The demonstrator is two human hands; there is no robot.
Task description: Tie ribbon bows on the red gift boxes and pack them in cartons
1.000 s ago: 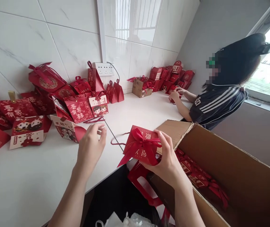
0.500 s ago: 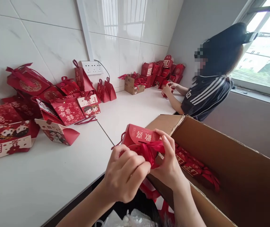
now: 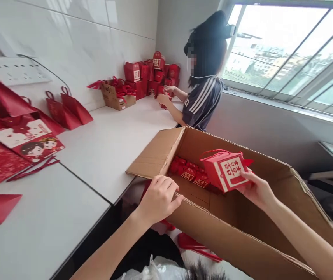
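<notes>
My right hand (image 3: pixel 256 190) grips a red gift box (image 3: pixel 226 171) with a white panel of large red characters, a cord handle and a red ribbon. It holds the gift box tilted inside the opening of a large cardboard box (image 3: pixel 230 233), above the bottom. At the near left corner of that carton, my left hand (image 3: pixel 159 200) is closed over the rim, fingers curled and thumb along the edge. Several similar red gift boxes (image 3: pixel 188 173) lie in rows at the carton's far left end. The fingers behind the held gift box are partly hidden.
A white table (image 3: pixel 114 140) carries red gift bags (image 3: pixel 69 109) at left, a small carton of ribbons (image 3: pixel 111 97) and stacked red boxes (image 3: pixel 157 74) at the back. A co-worker (image 3: pixel 203 93) handles a red box there. One carton flap (image 3: pixel 156 151) spreads over the table edge.
My right hand has carried the gift box rightward into the carton. My left hand has let go of it and moved onto the carton's rim. The view has turned right.
</notes>
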